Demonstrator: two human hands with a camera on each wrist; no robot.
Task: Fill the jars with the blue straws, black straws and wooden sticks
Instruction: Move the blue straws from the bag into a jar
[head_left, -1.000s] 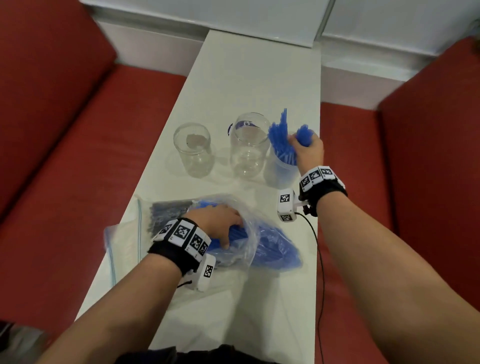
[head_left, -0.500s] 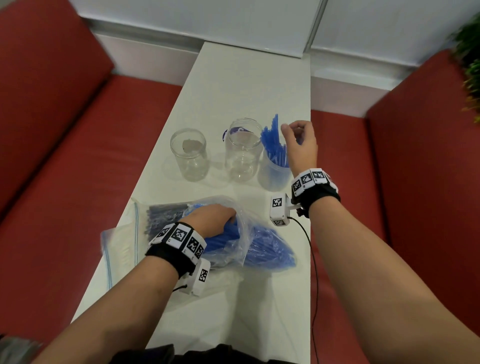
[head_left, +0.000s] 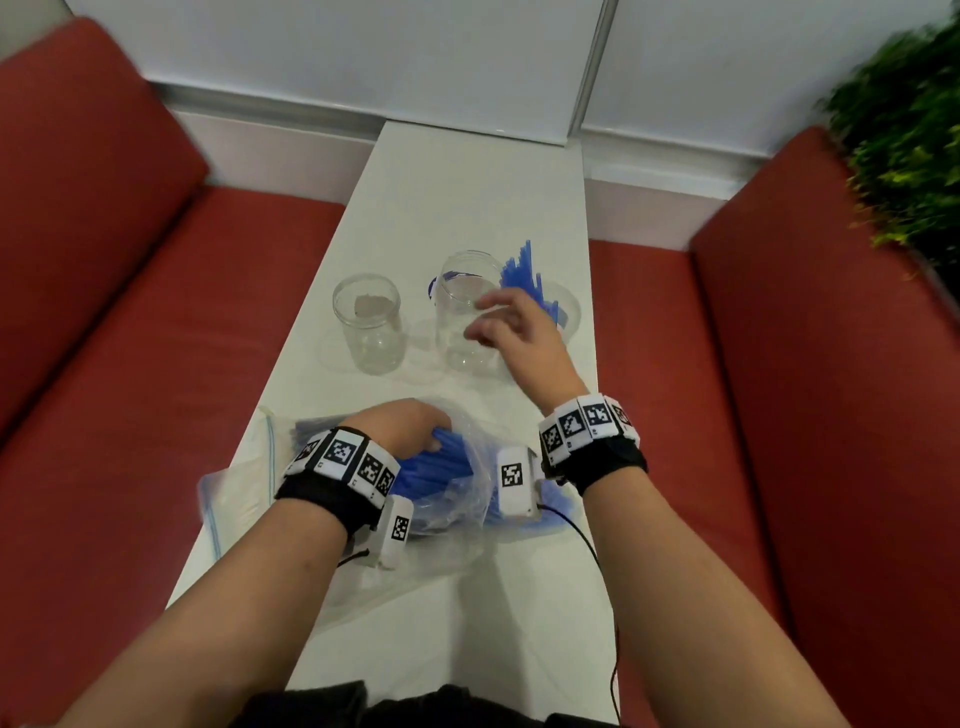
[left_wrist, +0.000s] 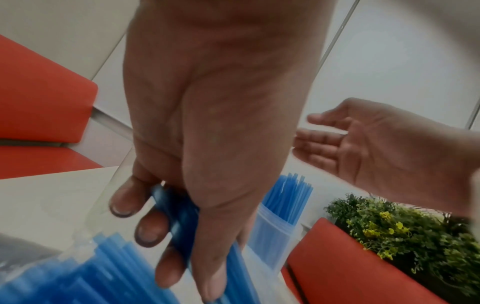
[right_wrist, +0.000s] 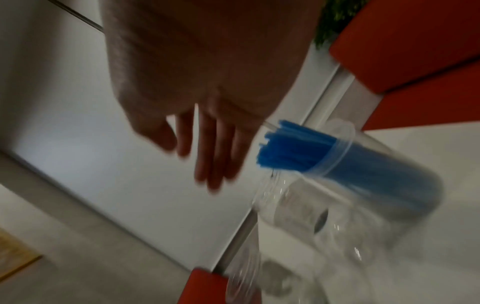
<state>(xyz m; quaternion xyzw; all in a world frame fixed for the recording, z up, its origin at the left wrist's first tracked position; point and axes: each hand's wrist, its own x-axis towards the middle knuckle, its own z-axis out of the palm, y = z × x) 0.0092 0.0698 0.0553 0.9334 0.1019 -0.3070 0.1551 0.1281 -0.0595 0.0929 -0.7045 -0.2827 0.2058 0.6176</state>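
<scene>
My left hand (head_left: 400, 426) is down in the clear bag (head_left: 457, 499) at the lower centre of the head view, fingers (left_wrist: 150, 230) curled round a bundle of blue straws (head_left: 431, 462). My right hand (head_left: 519, 332) hangs empty above the jars, fingers (right_wrist: 215, 156) loose and spread, gripping nothing.

Three jars stand in a row across the middle of the surface (head_left: 467, 182). The right jar (head_left: 569, 306) already holds blue straws standing upright; the middle jar (head_left: 462, 312) and the left jar (head_left: 369, 322) look empty. A dark bundle, probably the black straws (head_left: 306, 434), lies in another bag (head_left: 244, 467) just left of my left wrist. I can't see any wooden sticks.

What worries me:
- The bag film sits loosely around my left fingers. If I pull out quickly, I think the plastic could drag along and spill straws over the surface.
- My bundle is thick and the straws are slick, so a weak grip may let a few slide out on the way to the jar.
- The right jar stands near the surface's right edge, and my right hand is hanging close to the middle jar. A careless sweep could tip either one.
- The straws in the right jar lean to one side. Pushing more in at an angle may catch on them.
</scene>
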